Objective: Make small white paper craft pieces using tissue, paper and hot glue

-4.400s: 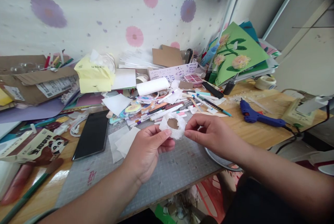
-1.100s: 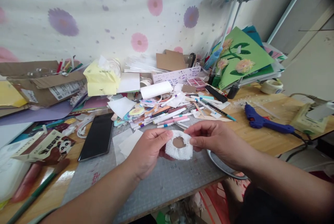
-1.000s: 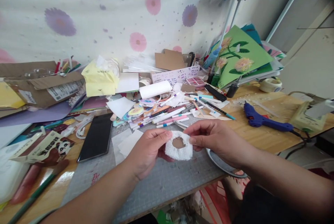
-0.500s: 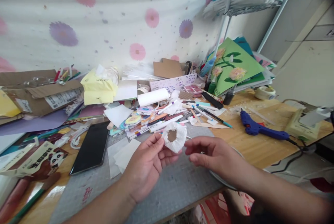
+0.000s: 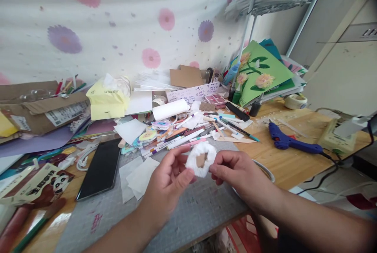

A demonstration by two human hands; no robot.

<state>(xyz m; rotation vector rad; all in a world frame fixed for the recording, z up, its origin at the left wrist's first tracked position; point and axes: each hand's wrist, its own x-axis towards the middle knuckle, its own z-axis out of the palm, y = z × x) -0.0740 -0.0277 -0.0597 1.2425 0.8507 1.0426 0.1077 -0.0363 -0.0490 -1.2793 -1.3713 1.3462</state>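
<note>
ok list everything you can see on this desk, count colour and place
fluffy ring: 1, white with brown centre, between both hands
phone: 1, black, left of mat
cutting mat: 1, grey, desk front
glue gun: 1, blue, right side
tissue pack: 1, yellow, back left
pens: many, mixed colours, desk middle
flower card: 1, green, back right
tape roll: 1, pale, far right
left hand: 1, holding ring
right hand: 1, holding ring

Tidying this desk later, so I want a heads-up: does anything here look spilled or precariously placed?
Yes: pens and markers lie loose in a heap behind the hands, not in a holder. Pale crumbs are scattered on the wooden table near the blue glue gun.
</note>
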